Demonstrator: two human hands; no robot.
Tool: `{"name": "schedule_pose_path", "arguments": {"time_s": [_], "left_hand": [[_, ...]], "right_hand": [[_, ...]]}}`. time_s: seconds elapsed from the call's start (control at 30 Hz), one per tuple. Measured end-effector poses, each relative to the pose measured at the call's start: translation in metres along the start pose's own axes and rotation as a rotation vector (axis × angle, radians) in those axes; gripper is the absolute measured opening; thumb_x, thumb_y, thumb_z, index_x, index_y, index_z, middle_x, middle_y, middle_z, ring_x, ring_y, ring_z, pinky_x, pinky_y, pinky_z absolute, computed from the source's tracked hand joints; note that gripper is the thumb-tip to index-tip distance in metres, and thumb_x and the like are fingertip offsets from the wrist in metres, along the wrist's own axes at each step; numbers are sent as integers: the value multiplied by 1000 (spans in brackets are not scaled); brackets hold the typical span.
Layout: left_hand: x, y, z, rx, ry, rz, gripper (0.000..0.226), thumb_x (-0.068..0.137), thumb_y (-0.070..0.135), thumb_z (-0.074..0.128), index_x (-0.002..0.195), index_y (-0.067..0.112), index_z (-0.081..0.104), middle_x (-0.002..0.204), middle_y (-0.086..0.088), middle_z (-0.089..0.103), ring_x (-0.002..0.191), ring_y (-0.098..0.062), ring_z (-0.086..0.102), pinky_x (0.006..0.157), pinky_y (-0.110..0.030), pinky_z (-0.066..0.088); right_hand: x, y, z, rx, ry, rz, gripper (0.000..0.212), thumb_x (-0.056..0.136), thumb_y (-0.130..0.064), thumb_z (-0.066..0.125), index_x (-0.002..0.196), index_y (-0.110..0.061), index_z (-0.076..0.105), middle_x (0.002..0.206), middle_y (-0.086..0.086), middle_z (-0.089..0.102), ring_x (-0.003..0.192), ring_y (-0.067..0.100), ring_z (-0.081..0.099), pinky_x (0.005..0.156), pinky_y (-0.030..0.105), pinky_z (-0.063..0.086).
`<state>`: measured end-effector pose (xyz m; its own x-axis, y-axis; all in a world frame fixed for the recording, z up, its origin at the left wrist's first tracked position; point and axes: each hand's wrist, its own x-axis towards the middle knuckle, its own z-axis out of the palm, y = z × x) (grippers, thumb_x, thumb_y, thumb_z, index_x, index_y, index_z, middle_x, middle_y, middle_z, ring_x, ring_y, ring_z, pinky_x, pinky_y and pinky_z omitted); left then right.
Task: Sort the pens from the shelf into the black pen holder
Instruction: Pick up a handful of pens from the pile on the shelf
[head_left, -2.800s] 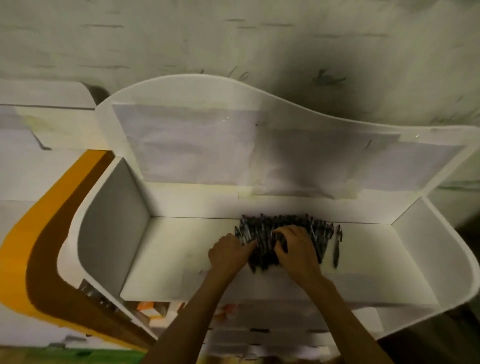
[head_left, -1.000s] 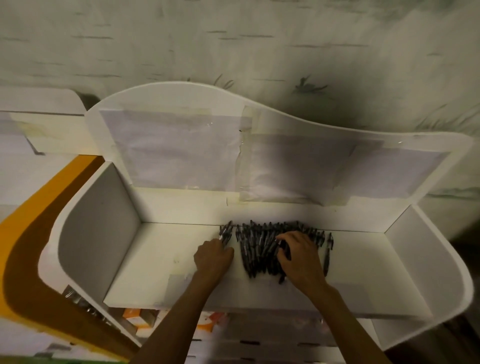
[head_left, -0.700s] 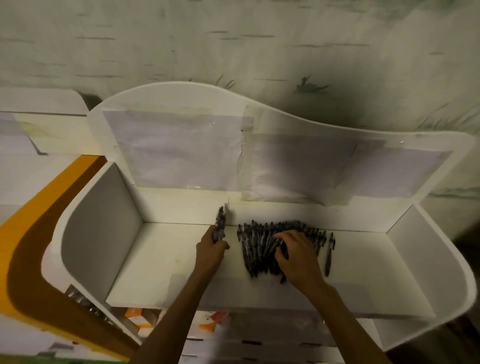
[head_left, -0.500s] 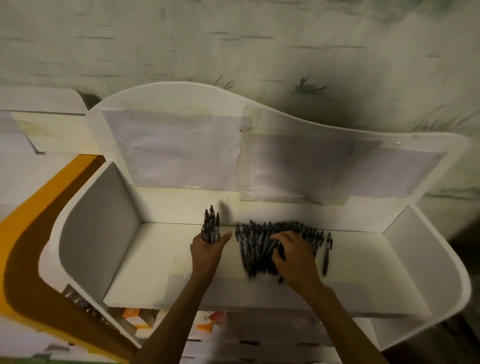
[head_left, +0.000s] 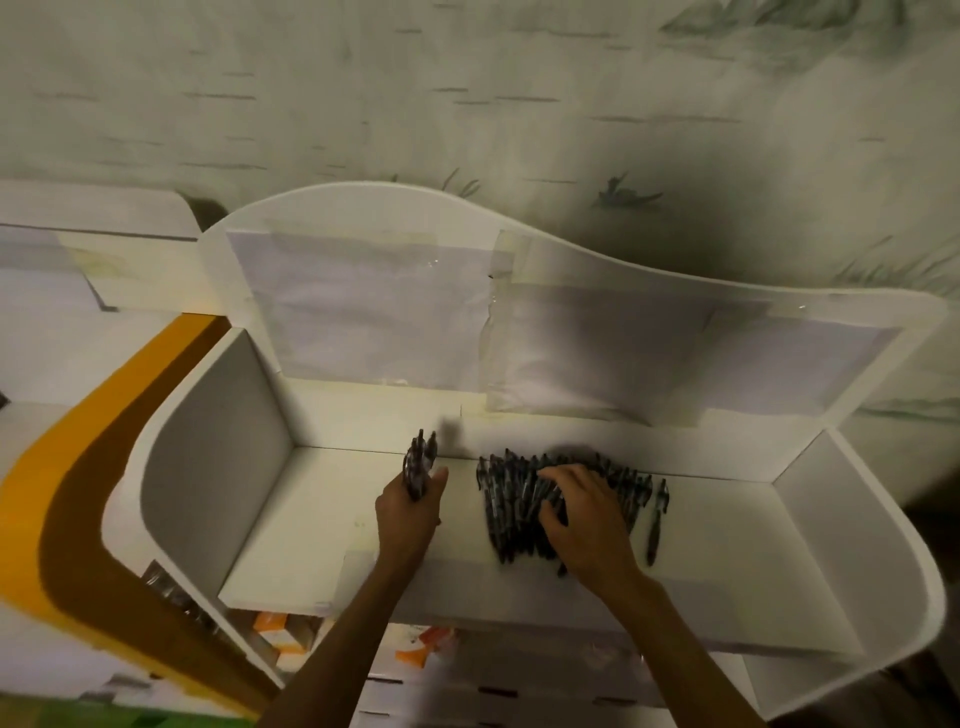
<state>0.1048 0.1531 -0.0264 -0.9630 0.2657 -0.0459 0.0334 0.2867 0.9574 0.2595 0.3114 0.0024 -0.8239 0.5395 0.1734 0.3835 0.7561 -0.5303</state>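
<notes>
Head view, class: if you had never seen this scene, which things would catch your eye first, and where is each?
First, the dark heap of pens at the middle of the white shelf, with the right hand resting on it and one stray pen just to its right. Next, the left hand left of the heap, gripping a small bundle of pens pointing up. No black pen holder shows.

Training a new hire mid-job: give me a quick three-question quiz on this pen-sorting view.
1. True or false: the left hand holds a bunch of pens.
2. The single pen lies: A) left of the pile, B) right of the pile, C) on top of it?
3. What does the right hand rest on?

Key: 1 true. 2 B. 3 The pile of pens on the shelf.
</notes>
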Motion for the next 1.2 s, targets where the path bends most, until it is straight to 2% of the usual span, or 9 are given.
{"name": "schedule_pose_path", "arguments": {"time_s": [0.07, 0.17, 0.33, 0.43, 0.53, 0.7, 0.87, 1.03, 1.2], "left_hand": [[2, 12, -9, 17, -4, -17, 30, 90, 27, 71, 67, 15, 56, 57, -2, 57, 51, -16, 55, 42, -15, 44], [7, 30, -32, 45, -51, -20, 20, 86, 22, 70, 73, 17, 56, 60, 0, 57, 52, -14, 50, 48, -30, 47], [5, 68, -83, -104, -111, -15, 18, 89, 26, 65, 78, 19, 53, 57, 4, 48, 47, -11, 42, 44, -25, 39], [3, 89, -120, -204, -146, -38, 10, 94, 22, 60, 91, 13, 62, 59, 2, 47, 47, -12, 41, 46, -30, 36], [-2, 105, -164, -294, -177, -35, 16, 99, 14, 54, 106, 10, 67, 62, 2, 52, 49, -12, 44, 48, -29, 37], [-20, 120, -238, -214, -74, 110, 16, 101, 28, 54, 112, 20, 63, 73, 0, 61, 54, -12, 52, 46, -26, 42], [-32, 112, -327, -90, 14, 169, 18, 100, 40, 54, 113, 31, 62, 70, 6, 59, 56, -9, 54, 48, -25, 46], [-38, 82, -421, -74, 150, 132, 18, 98, 37, 59, 113, 30, 52, 78, -1, 59, 58, -8, 48, 44, -19, 39], [-50, 57, -515, -93, 229, 169, 10, 99, 32, 59, 105, 27, 55, 77, -2, 61, 53, -8, 45, 44, -22, 37]], "right_hand": [[7, -10, 0, 20, -1, -25, 37, 96, -24, 53, 133, -23, 54, 135, -4, 51, 127, 15, 44, 111, 32, 34], [19, -33, 0, 44, 0, -74, 35, 97, -25, 54, 132, -23, 55, 134, -4, 53, 125, 16, 46, 108, 29, 33], [42, -87, 2, 161, -17, -196, 34, 94, -24, 59, 128, -27, 56, 129, -8, 55, 115, 12, 53, 101, 37, 48], [55, -127, 7, 208, -29, -264, 35, 95, -29, 58, 129, -30, 54, 133, -12, 54, 123, 8, 49, 104, 32, 44], [60, -173, 13, 253, -15, -344, 32, 95, -28, 58, 126, -31, 56, 128, -15, 55, 119, 4, 48, 101, 24, 41], [59, -247, 21, 321, -13, -448, 29, 94, -29, 59, 123, -35, 56, 122, -18, 55, 112, 2, 52, 94, 24, 46], [46, -330, 38, 343, -5, -508, 28, 94, -27, 60, 122, -31, 58, 122, -13, 57, 111, 6, 55, 94, 30, 51], [17, -417, 67, 362, -4, -563, 28, 94, -25, 61, 122, -32, 58, 122, -15, 56, 109, 5, 55, 91, 27, 50], [-9, -498, 106, 365, -30, -608, 26, 94, -23, 61, 119, -31, 60, 119, -13, 56, 105, 6, 56, 88, 28, 49]]}}
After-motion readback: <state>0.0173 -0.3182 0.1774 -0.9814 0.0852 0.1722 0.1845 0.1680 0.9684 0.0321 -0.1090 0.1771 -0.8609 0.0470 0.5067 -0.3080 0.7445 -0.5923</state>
